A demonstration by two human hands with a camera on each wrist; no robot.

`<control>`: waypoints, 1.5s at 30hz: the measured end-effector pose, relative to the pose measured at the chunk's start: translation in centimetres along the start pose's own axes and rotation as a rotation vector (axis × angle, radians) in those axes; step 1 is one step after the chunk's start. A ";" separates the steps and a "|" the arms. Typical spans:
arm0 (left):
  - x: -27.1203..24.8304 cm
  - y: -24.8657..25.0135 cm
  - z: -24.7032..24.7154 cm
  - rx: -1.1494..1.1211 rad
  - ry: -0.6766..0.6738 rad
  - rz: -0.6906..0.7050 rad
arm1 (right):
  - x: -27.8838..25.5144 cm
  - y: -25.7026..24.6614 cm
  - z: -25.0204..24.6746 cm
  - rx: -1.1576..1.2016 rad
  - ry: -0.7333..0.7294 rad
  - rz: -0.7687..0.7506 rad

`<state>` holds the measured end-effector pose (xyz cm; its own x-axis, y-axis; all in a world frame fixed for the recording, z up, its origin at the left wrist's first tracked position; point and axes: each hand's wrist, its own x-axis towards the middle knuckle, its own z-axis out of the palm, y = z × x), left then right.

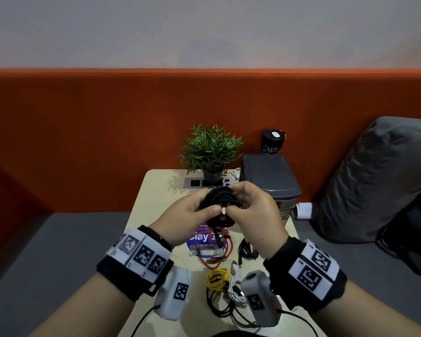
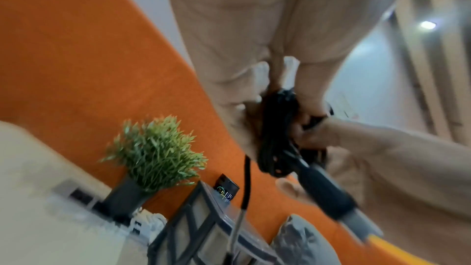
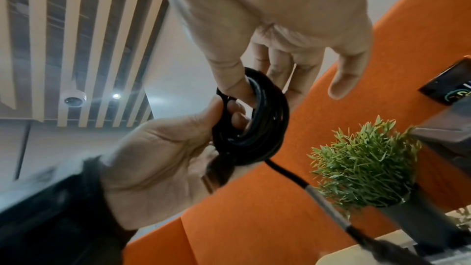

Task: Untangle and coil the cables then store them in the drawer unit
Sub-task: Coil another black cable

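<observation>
The left hand (image 1: pixel 192 210) holds the black cable coil (image 1: pixel 219 198) with its fingers curled round one side of the loops and its thumb pressed on the front. The right hand (image 1: pixel 255 210) pinches the opposite side of the same coil; in the right wrist view its thumb pushes into the ring while the other fingers spread loosely behind. The coil is lifted above the small beige table (image 1: pixel 153 190), between both hands, in front of the potted plant (image 1: pixel 212 149). One tail with a metal-sleeved plug hangs free below it. The cable looks light, soft and springy, so the loops will probably fan open if either grip loosens. The safest hold seems to be across the whole bundle, not on a single strand or the plug. The dark drawer unit (image 1: pixel 270 176) stands on the table just right of the plant; its drawers look closed. On the table on the person's side of the plant lie a red cable (image 1: pixel 226 254), a yellow coiled cable (image 1: pixel 218 278), a white cable (image 1: pixel 236 288) and more black cable (image 1: pixel 248 249), not yet stored.
</observation>
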<state>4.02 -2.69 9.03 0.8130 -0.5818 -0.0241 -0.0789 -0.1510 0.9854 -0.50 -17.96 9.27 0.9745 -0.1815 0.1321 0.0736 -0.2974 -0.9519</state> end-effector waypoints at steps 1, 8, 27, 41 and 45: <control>-0.1 0.0 0.3 0.153 0.058 0.025 | 0.1 0.0 0.0 0.002 0.005 -0.002; -0.5 -0.9 1.2 0.677 0.459 0.257 | 0.3 -1.2 0.9 0.091 -0.028 -0.050; -1.8 -1.7 -1.4 0.561 0.233 0.059 | -0.3 0.8 4.3 0.013 -0.112 -0.040; -1.2 -1.8 -2.1 0.536 0.221 0.059 | -0.7 0.8 4.2 -0.124 -0.058 -0.230; -0.2 -0.9 -1.6 0.590 0.231 0.047 | -0.6 1.3 2.5 -0.197 0.004 -0.431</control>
<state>4.83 -1.12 8.46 0.8991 -0.4213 0.1188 -0.3688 -0.5828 0.7241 -0.49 -15.88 7.29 0.8632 -0.0065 0.5049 0.4289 -0.5182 -0.7399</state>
